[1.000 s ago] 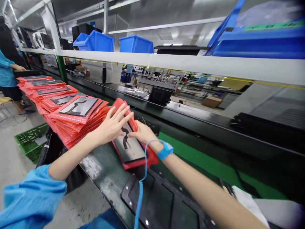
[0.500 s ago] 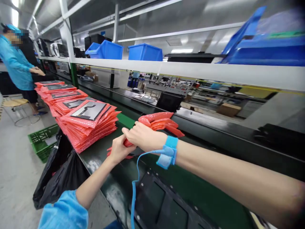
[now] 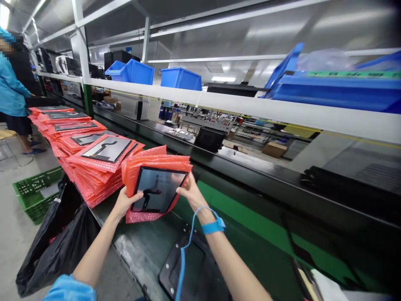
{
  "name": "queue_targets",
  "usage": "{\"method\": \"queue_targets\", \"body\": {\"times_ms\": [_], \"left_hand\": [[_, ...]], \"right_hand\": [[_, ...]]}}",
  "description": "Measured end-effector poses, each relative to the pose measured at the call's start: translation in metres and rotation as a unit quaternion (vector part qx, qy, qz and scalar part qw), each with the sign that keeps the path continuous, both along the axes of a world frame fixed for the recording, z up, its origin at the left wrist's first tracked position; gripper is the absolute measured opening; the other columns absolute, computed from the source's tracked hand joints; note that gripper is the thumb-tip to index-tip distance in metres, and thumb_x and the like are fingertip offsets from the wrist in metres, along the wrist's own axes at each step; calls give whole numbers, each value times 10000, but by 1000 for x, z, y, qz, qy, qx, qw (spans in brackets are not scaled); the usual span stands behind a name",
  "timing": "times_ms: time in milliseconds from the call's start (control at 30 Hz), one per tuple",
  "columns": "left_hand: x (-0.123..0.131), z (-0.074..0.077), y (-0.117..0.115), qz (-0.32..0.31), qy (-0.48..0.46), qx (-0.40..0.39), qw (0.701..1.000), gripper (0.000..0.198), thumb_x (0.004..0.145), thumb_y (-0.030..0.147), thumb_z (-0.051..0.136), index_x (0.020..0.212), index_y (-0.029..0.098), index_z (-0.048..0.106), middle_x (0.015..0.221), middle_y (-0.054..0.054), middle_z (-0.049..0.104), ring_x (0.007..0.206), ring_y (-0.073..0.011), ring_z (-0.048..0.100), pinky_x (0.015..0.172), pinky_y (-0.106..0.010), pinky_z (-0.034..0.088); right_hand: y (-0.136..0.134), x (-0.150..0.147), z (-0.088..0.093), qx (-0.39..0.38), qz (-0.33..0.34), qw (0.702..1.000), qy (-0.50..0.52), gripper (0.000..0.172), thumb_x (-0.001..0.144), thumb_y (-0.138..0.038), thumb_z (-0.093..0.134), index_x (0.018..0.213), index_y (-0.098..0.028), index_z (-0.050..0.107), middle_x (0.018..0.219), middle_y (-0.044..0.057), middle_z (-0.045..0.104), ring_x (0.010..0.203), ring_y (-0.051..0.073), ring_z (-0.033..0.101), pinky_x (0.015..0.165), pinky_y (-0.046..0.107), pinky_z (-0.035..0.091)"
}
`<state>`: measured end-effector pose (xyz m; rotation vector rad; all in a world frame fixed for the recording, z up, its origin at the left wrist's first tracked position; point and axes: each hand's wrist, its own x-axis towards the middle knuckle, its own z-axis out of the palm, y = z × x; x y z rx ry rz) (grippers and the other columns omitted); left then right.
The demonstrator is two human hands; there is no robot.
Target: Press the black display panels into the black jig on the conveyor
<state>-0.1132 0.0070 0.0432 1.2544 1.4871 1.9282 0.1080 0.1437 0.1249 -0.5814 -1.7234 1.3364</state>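
1. So the left hand (image 3: 124, 203) is part-curled, pinching the left edge of a red bubble-wrap bundle (image 3: 150, 159), thumb over the front.
2. Right hand (image 3: 191, 193) has the opposite edge, thumb in front, fingers mostly tucked behind, also part-curled.
3. The bundle's a few sleeves thick and tilted up over the desk (image 3: 133, 248); can't tell if its bottom edge touches. A dark display panel (image 3: 171, 194) with a black flex cable (image 3: 146, 200) faces the camera.
4. Just left of it, a tall sleeve stack (image 3: 98, 186) with another panel (image 3: 108, 148) on top.
5. Blue wrist strap (image 3: 213, 226) on the right wrist, coiled cord (image 3: 181, 267) hanging over a black tray (image 3: 171, 274).
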Motion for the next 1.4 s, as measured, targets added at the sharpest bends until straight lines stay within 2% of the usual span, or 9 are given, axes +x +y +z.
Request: {"method": "queue_targets", "body": {"times_ms": [67, 167, 333, 467, 567, 667, 1033, 1300, 1400], "left_hand": [[-5, 17, -2, -18, 10, -1, 1000, 351, 749, 417, 783, 907, 129, 657, 861, -51, 708, 810, -187, 685, 779, -365, 571], [-9, 61, -10, 3, 22, 32, 999, 526, 676, 449, 820, 1073, 163, 629, 1111, -90, 696, 1076, -249, 650, 965, -392, 513], [-6, 150, -25, 14, 196, 38, 980, 752, 695, 484, 796, 1340, 249, 489, 1342, -53, 590, 1239, -242, 561, 1069, -342, 420], [1, 191, -19, 42, 427, -47, 902, 655, 724, 567, 739, 1269, 241, 576, 1213, -59, 667, 1118, -273, 629, 959, -353, 466], [4, 197, -5, 2, 483, -75, 873, 348, 726, 525, 742, 914, 234, 707, 931, -27, 723, 960, -260, 676, 869, -320, 482], [5, 192, 4, -18, 462, -53, 885, 206, 791, 435, 691, 738, 236, 685, 815, 4, 706, 907, -213, 677, 850, -274, 468], [5, 175, 8, 62, 322, 50, 943, 172, 805, 347, 658, 756, 183, 650, 753, 8, 647, 719, -146, 590, 734, -240, 440], [6, 195, 26, 90, 208, 143, 964, 313, 936, 436, 478, 1002, 156, 599, 954, -50, 661, 854, -157, 633, 802, -269, 496], [3, 205, 12, 42, 243, 129, 960, 406, 852, 465, 615, 1131, 171, 585, 1108, -79, 652, 975, -189, 641, 876, -301, 502]], "right_hand": [[-2, -16, -14, -51, 29, 998, 12, 857, 484, -597, 883, 1200, -220, 602, 1166, 143, 707, 1134, 352, 644, 1010, 536, 461], [-12, -35, -15, -53, 21, 998, 14, 548, 507, -520, 899, 882, -199, 660, 920, 113, 762, 997, 356, 705, 925, 499, 523], [-22, -41, -8, -56, 7, 998, 32, 522, 501, -482, 908, 842, -204, 628, 865, 95, 766, 946, 348, 723, 880, 467, 548], [-25, -39, -7, -50, 11, 998, 39, 526, 506, -455, 911, 861, -203, 615, 827, 72, 764, 913, 331, 732, 876, 456, 550], [-27, -37, -6, -43, 17, 998, 41, 512, 524, -432, 907, 872, -197, 615, 858, 74, 765, 914, 321, 732, 888, 449, 544], [-29, -37, -5, -42, 21, 998, 48, 566, 533, -432, 900, 949, -201, 594, 844, 54, 759, 918, 313, 732, 885, 439, 547], [-32, -36, -11, -45, 17, 998, 40, 633, 528, -413, 909, 1029, -219, 574, 871, 44, 761, 898, 307, 735, 852, 432, 560], [-20, -36, -12, -28, 10, 999, 18, 435, 536, -452, 905, 748, -196, 625, 834, 96, 760, 909, 332, 725, 856, 453, 544], [-21, -40, -11, -25, 5, 999, 21, 448, 547, -458, 894, 818, -191, 658, 877, 90, 763, 913, 310, 723, 873, 442, 543]]}}
